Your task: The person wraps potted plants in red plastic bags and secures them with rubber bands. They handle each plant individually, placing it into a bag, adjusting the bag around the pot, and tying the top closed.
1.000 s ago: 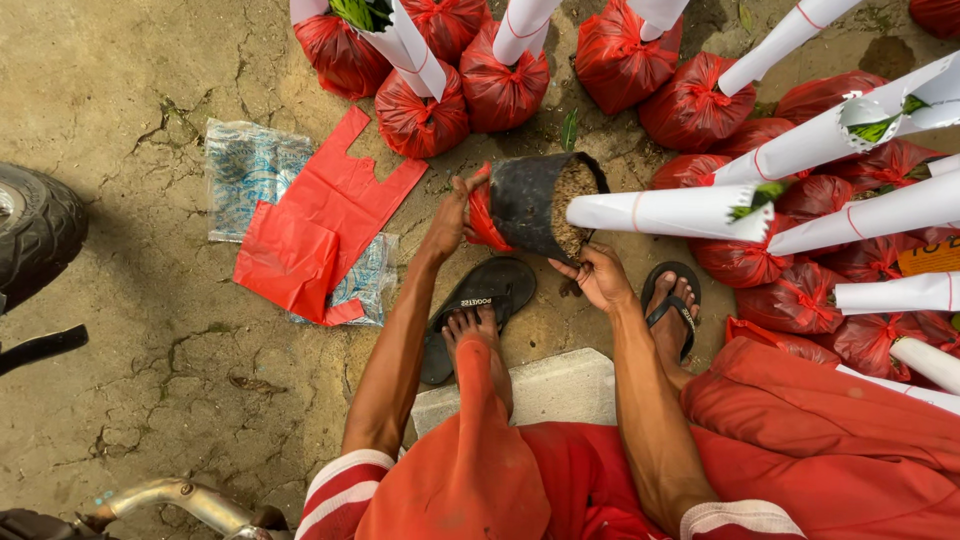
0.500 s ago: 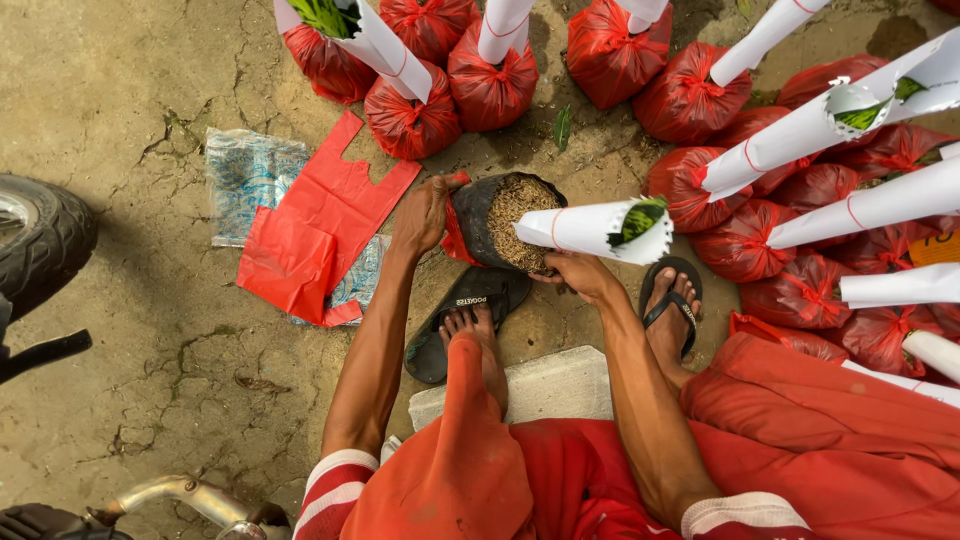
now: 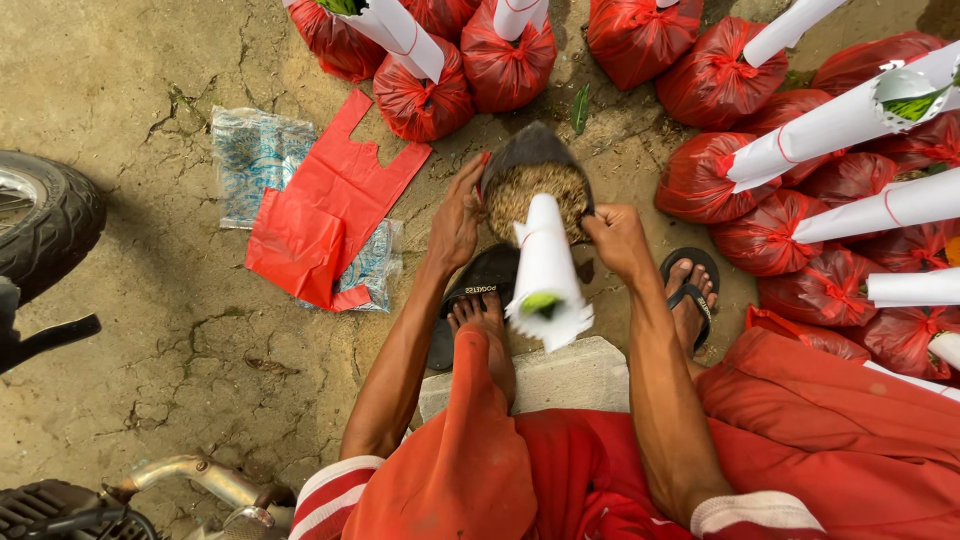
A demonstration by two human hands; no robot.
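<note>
A dark planting bag (image 3: 532,150) filled with brown husk soil stands upright on the ground between my feet. A seedling wrapped in a white paper cone (image 3: 546,272) rises out of it toward the camera, green leaves showing at its open end. My left hand (image 3: 457,215) presses against the bag's left side and my right hand (image 3: 617,238) grips its right rim. My bare feet rest on black sandals (image 3: 488,285) to either side.
Several red plastic-wrapped seedling bags with white paper cones (image 3: 835,125) crowd the top and right. Flat red plastic bags (image 3: 318,210) lie on clear patterned plastic at the left. A motorbike tyre (image 3: 45,225) and exhaust pipe (image 3: 190,475) sit at the left edge. I sit on a concrete block (image 3: 570,375).
The wrapped seedling was lying tipped to the right; both hands have stood its bag upright, so the paper cone now points up at the camera.
</note>
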